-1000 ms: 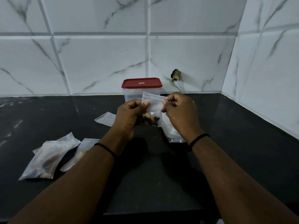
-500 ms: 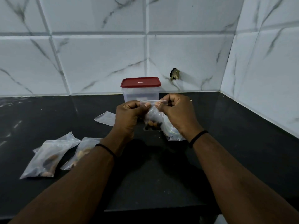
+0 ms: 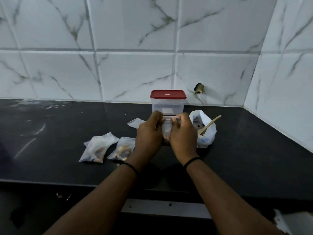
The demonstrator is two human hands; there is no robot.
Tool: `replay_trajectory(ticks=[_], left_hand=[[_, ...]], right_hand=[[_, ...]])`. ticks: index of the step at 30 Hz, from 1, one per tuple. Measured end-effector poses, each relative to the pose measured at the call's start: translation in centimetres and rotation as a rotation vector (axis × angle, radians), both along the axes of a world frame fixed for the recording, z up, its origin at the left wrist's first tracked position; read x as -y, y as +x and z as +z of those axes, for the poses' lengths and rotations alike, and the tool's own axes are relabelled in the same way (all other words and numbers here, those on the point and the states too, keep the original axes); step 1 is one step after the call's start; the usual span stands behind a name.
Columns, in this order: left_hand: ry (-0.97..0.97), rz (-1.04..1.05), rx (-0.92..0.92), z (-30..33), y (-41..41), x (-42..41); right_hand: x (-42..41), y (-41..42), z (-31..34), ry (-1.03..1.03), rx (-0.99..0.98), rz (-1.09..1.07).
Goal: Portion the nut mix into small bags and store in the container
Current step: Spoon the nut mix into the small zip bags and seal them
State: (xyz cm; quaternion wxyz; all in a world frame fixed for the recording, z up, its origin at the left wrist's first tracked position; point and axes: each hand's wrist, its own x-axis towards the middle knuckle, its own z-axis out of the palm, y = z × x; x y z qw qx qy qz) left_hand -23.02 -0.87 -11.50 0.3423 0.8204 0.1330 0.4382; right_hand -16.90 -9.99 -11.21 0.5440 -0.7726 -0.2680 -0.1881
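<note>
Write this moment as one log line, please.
both hands pinch small bag top | left hand | right hand | container lid on | two filled bags on counter

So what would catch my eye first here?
Probably the two hands, left and right, pinching the top of a small bag of nuts in the middle of the dark counter. Right behind them stands a clear container with a red lid. Two filled bags lie to the left, and a white bag with a wooden spoon sits to the right.

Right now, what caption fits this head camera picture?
Both hands pinch shut a small nut bag before the red-lidded container.
</note>
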Motion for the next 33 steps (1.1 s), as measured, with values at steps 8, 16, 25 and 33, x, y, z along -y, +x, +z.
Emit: replay_trajectory(ticks=[8, 16, 25, 33], left_hand=[[0.079, 0.299, -0.486, -0.1, -5.6, -5.1], [0.178, 0.382, -0.587, -0.7, -6.8, -6.8], [0.200, 0.392, -0.637, -0.8, -5.2, -9.3], [0.268, 0.488, -0.587, -0.5, -4.3, -10.3]], right_hand=[[-2.9, -3.7, -1.5, -0.467, -0.198, 0.163], [-5.3, -3.9, -2.1, -0.622, -0.150, 0.095], [-7.1, 4.0, -2.8, -0.482, -0.056, 0.036], [-10.2, 6.5, -2.8, -0.862, 0.096, 0.149]])
